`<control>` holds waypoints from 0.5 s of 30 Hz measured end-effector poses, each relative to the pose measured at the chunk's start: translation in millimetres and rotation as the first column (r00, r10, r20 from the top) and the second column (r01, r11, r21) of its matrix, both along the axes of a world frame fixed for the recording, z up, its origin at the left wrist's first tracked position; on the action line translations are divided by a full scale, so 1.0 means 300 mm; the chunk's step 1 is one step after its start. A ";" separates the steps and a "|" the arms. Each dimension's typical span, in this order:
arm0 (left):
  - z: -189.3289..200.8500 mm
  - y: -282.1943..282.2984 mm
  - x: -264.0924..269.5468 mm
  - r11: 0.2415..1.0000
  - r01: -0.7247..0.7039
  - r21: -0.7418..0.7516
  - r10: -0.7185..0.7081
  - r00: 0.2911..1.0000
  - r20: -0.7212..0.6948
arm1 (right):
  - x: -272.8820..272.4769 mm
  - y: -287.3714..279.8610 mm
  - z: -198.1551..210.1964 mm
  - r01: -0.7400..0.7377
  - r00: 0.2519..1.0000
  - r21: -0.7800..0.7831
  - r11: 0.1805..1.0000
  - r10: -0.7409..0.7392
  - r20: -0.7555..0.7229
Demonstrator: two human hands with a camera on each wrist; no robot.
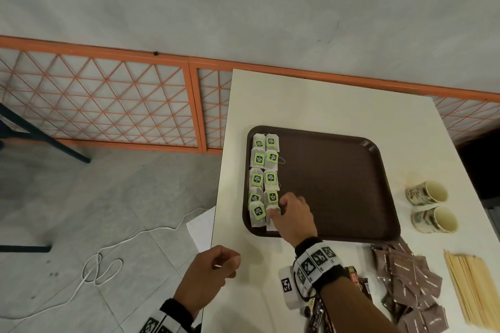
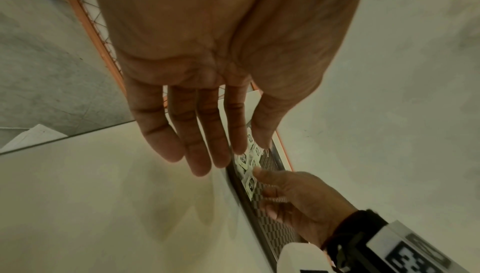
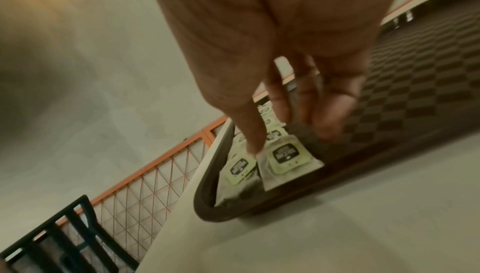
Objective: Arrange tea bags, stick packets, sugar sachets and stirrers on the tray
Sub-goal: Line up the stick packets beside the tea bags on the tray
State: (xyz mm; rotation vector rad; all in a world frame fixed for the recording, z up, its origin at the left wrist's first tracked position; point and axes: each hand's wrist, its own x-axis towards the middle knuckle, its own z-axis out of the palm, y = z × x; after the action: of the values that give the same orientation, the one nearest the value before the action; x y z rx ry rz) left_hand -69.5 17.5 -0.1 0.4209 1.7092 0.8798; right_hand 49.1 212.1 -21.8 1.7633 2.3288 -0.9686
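Ten tea bags lie in two columns along the left edge of the brown tray, five in each, their long sides running along that edge and their green tags face up. The nearest bag of the inner column sits by the tray's near left corner, touching its neighbour in the outer column. My right hand is over that bag: in the right wrist view my thumb tip presses its far corner while the other fingers hang loosely curled just above the tray floor, gripping nothing that I can see. To the right of the columns the tray's checkered floor lies bare, up to its right rim. My left hand hovers off the tray's near left corner, at the table edge, fingers straight and close together, holding nothing. Right of the tray stand two paper cups. Near its front right corner lie brown sugar sachets, wooden stirrers beyond them, and stick packets under my right wrist.
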 end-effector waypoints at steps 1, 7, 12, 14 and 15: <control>-0.001 0.000 0.000 1.000 0.005 -0.001 -0.005 1.000 -0.001 | 0.011 -0.005 -0.001 0.009 1.000 -0.026 1.000 -0.008 0.023; 0.000 0.002 0.004 1.000 0.022 0.003 -0.022 1.000 0.001 | 0.022 -0.022 -0.031 0.004 0.999 -0.068 0.998 -0.007 -0.041; -0.002 -0.002 0.003 1.000 0.024 0.003 -0.024 1.000 -0.006 | 0.052 0.000 -0.019 -0.010 0.997 -0.064 0.998 0.005 -0.081; -0.004 0.004 0.010 0.998 0.054 0.009 -0.054 0.998 -0.022 | 0.100 0.023 0.021 -0.007 0.995 -0.048 0.999 0.001 -0.104; -0.005 0.009 0.016 0.996 0.088 0.013 -0.087 0.996 -0.034 | 0.141 0.034 0.044 0.017 0.993 -0.048 0.999 -0.022 -0.117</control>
State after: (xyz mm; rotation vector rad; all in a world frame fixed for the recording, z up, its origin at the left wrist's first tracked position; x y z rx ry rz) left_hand -64.7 20.2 -1.7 0.5187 1.7023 0.8258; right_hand 91.5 222.5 -8.6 1.7604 2.3391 -1.1508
